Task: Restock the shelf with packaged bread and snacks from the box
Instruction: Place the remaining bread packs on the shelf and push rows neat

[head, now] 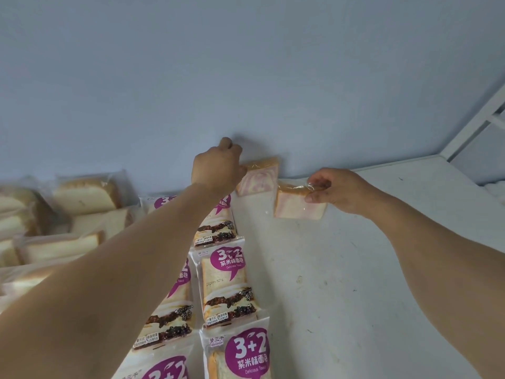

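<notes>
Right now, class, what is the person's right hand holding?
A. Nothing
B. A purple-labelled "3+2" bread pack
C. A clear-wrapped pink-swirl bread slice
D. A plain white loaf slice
C: the right hand pinches a clear-wrapped pink-swirl bread slice by its top edge, over the white shelf.

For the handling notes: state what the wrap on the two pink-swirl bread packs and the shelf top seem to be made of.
Pink-swirl pack at the wall and the pack in the right hand: thin clear plastic film, glossy; glare and creases show. Shelf top: hard, matte white, probably painted metal or laminate; scuffs and specks mark it.
</notes>
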